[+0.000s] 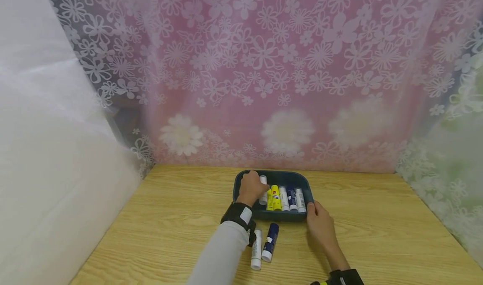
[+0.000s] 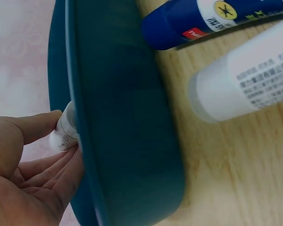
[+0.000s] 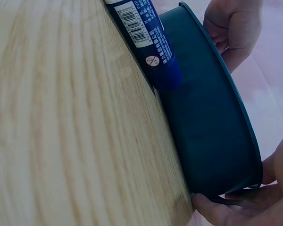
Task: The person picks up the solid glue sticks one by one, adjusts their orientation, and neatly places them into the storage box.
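A dark teal plastic tray [image 1: 279,216] holds a row of glue sticks: two yellow glue sticks [image 1: 276,198], a white glue stick [image 1: 284,199], a blue glue stick [image 1: 292,199] and another white one at the right end. Over the tray's left part, my left hand [image 1: 252,188] pinches a white glue stick [image 2: 65,134] between thumb and fingers; its lower part is hidden behind the tray wall in the left wrist view. My right hand [image 1: 320,224] grips the tray's near right corner, fingers against the wall [image 3: 217,132] and rim.
In front of the tray, a white glue stick [image 1: 256,251] and a dark blue glue stick [image 1: 270,243] lie on the wooden table [image 1: 170,226]. A pink flowered curtain [image 1: 283,75] hangs behind the table, with a white sheet [image 1: 56,151] at the left.
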Motion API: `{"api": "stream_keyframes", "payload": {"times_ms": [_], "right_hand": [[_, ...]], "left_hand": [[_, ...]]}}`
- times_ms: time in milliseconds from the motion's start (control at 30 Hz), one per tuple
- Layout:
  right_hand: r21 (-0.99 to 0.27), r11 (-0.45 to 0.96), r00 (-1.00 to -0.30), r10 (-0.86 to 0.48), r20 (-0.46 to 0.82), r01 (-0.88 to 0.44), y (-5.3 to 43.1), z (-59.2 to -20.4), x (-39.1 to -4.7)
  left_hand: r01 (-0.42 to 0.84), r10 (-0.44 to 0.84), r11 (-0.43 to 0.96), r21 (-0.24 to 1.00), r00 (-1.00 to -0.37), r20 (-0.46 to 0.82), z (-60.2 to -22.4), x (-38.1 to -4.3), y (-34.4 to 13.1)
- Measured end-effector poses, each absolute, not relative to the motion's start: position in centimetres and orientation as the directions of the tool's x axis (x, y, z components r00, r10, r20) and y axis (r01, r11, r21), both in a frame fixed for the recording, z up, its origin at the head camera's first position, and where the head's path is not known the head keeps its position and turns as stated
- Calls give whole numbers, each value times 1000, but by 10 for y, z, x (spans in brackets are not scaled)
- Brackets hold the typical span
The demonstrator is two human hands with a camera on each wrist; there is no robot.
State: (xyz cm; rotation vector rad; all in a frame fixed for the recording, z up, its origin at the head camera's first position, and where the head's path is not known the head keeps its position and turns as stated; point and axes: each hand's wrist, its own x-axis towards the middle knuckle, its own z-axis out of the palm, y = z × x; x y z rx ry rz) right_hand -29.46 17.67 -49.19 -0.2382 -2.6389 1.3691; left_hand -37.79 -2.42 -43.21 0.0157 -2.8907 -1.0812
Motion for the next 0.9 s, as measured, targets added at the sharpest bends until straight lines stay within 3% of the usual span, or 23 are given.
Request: {"api": "stream_keyframes", "payload": {"times_ms": [900], "right_hand": [[-807, 589, -968, 230, 104, 54, 177, -494, -295]], "left_hand": [[-31, -56, 758, 651, -998, 17, -454, -372, -23]]}}
